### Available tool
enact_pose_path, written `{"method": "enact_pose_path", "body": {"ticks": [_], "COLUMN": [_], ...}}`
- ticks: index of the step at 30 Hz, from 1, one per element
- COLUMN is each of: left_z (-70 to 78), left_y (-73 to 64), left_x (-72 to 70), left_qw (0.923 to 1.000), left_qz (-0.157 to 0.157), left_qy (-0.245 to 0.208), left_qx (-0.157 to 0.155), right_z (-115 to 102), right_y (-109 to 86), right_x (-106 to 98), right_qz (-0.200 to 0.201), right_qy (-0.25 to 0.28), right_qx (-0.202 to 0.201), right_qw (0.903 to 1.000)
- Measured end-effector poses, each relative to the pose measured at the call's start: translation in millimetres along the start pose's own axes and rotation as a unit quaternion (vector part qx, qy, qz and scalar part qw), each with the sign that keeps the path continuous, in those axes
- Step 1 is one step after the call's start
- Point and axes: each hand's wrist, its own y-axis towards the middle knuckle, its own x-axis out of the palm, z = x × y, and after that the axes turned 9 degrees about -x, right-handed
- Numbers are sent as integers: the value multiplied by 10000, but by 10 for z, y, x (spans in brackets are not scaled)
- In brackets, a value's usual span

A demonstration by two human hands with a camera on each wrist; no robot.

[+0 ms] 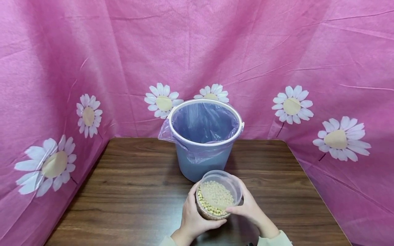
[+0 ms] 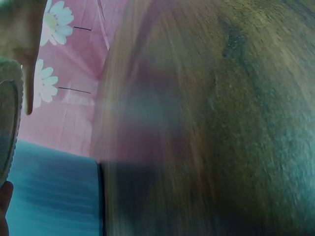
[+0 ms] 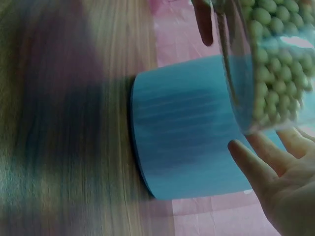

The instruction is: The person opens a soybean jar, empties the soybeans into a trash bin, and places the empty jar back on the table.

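Over the table, in front of the bucket, my left hand [image 1: 193,218] grips a clear round tub [image 1: 204,214] from its left side. Pale yellow-green beans [image 1: 210,207] fill much of the tub, and its wall shows close up in the right wrist view. A translucent round lid [image 1: 222,176] lies over the tub's mouth, offset toward the far right. My right hand [image 1: 250,208] holds the lid, its thumb on the near rim. In the left wrist view only the tub's underside [image 2: 7,128] and a few fingers appear at the left edge.
A blue-grey bucket [image 1: 200,164] with a white rim and a thin purple bag liner [image 1: 197,153] stands just beyond the hands. Beneath is a brown wooden table [image 1: 132,191]. Pink cloth [image 1: 246,41] with white daisies hangs behind and along both sides.
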Motion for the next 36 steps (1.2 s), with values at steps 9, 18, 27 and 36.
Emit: {"method": "enact_pose_path", "body": {"ticks": [9, 18, 27, 36], "left_z": [-29, -89, -65, 69], "left_y": [27, 152, 341, 570], "left_x": [-161, -402, -629, -931], "left_qw": [9993, 9976, 9977, 9942], "left_qz": [55, 183, 309, 362], "left_qy": [50, 200, 181, 213], "left_qx": [-362, -631, -582, -990], "right_z": [12, 122, 392, 531], "right_y": [-111, -292, -531, -634], "right_x": [-232, -399, -441, -505], "right_qz": [855, 1414, 1189, 706], "right_qy": [-450, -1177, -2190, -2523], "right_qx": [484, 1598, 2334, 3021], "right_qw": [9941, 9698, 9399, 9166]}}
